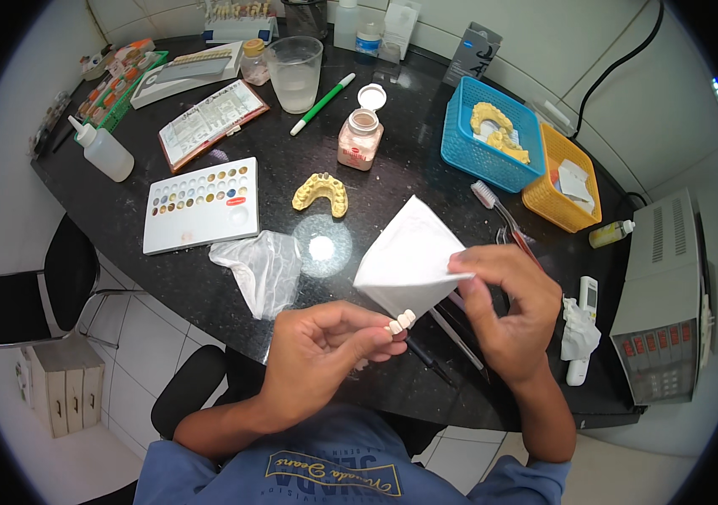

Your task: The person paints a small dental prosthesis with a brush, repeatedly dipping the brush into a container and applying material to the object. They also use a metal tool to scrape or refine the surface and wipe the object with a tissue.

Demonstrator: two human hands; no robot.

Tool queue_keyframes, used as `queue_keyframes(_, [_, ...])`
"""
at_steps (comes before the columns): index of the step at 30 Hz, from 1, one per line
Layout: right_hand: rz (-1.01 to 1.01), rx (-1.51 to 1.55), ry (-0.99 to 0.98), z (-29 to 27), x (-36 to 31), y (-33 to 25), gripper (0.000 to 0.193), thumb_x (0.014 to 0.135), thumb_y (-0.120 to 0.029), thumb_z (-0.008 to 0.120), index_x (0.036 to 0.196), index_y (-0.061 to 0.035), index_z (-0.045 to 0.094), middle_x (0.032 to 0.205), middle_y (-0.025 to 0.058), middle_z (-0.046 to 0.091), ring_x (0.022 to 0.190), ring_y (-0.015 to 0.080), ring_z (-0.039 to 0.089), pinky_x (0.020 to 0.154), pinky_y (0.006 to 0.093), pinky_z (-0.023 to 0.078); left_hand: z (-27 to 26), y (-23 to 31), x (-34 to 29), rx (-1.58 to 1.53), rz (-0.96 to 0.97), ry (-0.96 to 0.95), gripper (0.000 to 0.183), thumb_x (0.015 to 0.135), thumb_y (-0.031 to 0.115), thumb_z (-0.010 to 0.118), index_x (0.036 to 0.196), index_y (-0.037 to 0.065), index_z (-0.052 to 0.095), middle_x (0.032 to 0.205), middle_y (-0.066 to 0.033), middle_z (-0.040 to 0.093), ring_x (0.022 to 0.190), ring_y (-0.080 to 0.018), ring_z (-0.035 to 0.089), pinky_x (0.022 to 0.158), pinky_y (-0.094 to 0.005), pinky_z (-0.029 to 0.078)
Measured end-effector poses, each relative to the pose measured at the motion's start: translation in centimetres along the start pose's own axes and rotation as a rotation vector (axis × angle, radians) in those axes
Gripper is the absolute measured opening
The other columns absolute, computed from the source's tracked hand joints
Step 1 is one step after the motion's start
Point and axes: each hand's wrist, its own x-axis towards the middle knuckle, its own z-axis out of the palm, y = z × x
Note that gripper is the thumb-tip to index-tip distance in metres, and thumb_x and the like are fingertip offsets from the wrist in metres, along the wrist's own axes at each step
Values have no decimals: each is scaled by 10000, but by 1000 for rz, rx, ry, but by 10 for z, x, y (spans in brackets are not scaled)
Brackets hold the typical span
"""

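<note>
Between the thumb and fingers of my left hand (321, 353) is a small white dental bridge (402, 321) of a few joined teeth. My right hand (510, 307) pinches the right corner of a folded white paper napkin (413, 252), which stands up over the counter just beyond the bridge. A yellow plaster dental model (321, 195), horseshoe-shaped, lies farther off, left of the napkin. Under and beside the napkin are thin tools (460, 338), partly covered by it and my right hand. A crumpled white translucent cloth or film (262, 271) lies to the left of my hands.
On the dark counter (291, 151) stand an open powder jar (360, 141), a plastic cup (295, 76) and a white paint palette (200, 206). Blue (493, 164) and yellow (563, 210) baskets sit at the right, near a toothbrush (502, 215). A squeeze bottle (102, 151) is at far left.
</note>
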Motion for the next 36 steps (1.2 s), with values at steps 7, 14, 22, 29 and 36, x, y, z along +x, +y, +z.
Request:
queue_keyframes(7, [472, 180, 265, -10, 4, 31, 142, 896, -81, 647, 859, 56, 647, 751, -15, 595, 683, 38, 503, 617, 203, 416, -3, -3, -1, -7, 33, -12, 121, 906, -4, 613, 997, -78, 640, 976, -188, 695, 872, -227, 706, 696, -256, 567])
queue_keyframes(14, [353, 191, 536, -10, 13, 45, 239, 908, -53, 625, 1117, 61, 607, 940, 56, 630, 748, 64, 567, 690, 185, 465, -4, -5, -2, -46, 80, -27, 126, 906, -20, 607, 1004, -91, 640, 975, -192, 695, 873, -229, 707, 721, -257, 571])
queue_keyframes(22, [257, -200, -60, -28, -26, -30, 142, 819, 51, 657, 956, 18, 663, 803, 118, 668, 668, 151, 635, 585, 262, 481, -33, -4, -43, -26, 159, 128, 111, 898, -29, 604, 961, -116, 628, 937, -256, 681, 862, -315, 704, 787, -371, 607])
queue_keyframes(29, [300, -457, -269, -11, -49, -48, 183, 759, 22, 701, 927, -23, 648, 788, 105, 621, 687, 286, 625, 606, 355, 487, -37, -27, -68, -70, 40, 159, 111, 876, -49, 623, 958, -121, 644, 972, -246, 682, 916, -305, 693, 833, -362, 589])
queue_keyframes(36, [352, -547, -299, -4, -59, -49, 258, 740, 47, 687, 986, -15, 639, 804, 114, 593, 688, 268, 617, 625, 355, 484, -36, -36, -61, -29, 110, 149, 98, 878, -9, 640, 918, -99, 642, 929, -258, 679, 874, -322, 700, 773, -408, 617])
